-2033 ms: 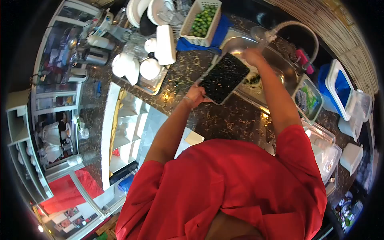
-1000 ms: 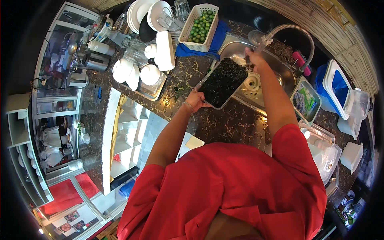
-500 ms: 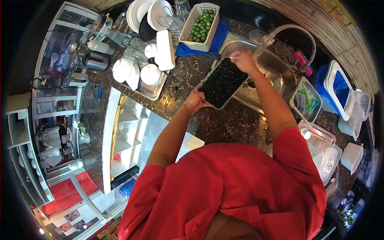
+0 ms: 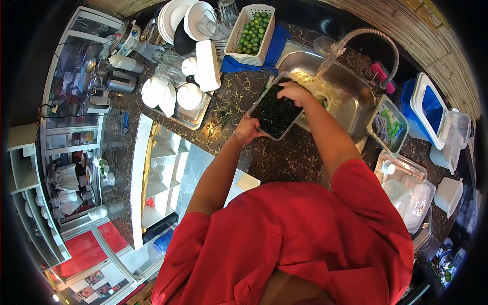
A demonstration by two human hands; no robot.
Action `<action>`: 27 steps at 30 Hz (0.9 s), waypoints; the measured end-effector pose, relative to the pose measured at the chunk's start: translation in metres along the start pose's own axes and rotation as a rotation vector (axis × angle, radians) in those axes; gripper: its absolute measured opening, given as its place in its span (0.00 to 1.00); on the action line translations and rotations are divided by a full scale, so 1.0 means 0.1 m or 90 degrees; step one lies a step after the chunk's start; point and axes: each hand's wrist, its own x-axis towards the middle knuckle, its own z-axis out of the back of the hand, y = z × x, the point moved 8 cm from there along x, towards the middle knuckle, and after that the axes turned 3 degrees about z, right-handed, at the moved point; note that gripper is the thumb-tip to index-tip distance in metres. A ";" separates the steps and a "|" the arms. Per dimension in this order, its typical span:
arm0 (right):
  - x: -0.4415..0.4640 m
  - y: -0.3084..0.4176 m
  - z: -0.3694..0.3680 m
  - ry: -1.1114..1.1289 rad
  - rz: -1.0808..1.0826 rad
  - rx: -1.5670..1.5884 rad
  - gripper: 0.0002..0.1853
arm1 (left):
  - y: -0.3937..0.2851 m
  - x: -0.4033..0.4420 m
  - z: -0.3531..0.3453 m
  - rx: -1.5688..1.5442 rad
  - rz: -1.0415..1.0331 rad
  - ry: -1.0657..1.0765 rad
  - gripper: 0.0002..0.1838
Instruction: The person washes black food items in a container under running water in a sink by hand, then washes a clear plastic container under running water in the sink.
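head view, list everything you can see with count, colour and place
container: one, clear, at sink's left edge
leafy-looking contents: one mass, blackish green, in container
sink: one, silver, right of container
faucet: one, silver, behind sink, water running
basket: one, cream, behind counter's middle
round fruits: many, green, in basket
cloth: one, blue, under basket
dishes: several, mostly white, back left
brush-like item: one, pink, by faucet
tubs: several, clear or white, right
counter: dark, gold-veined, centre
shelves: several, white, left
left hand: one, gripping container
right hand: one, in contents
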 end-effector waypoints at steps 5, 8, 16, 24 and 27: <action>-0.29 0.13 0.24 0.084 -0.015 0.731 0.08 | 0.00 -0.01 0.01 -0.009 -0.003 -0.009 0.37; -0.34 0.07 0.61 0.032 0.003 0.775 0.07 | -0.01 -0.05 -0.05 0.001 0.009 0.017 0.37; -0.36 -0.48 1.38 -0.343 -0.251 0.165 0.24 | -0.06 -0.07 -0.12 0.007 -0.009 0.032 0.38; -0.01 -0.63 1.43 -0.419 -0.095 0.001 0.23 | -0.04 -0.03 -0.08 0.007 0.000 0.035 0.37; 0.35 -0.98 1.49 -0.404 -0.035 -0.187 0.19 | 0.00 0.02 0.00 0.014 0.000 0.021 0.38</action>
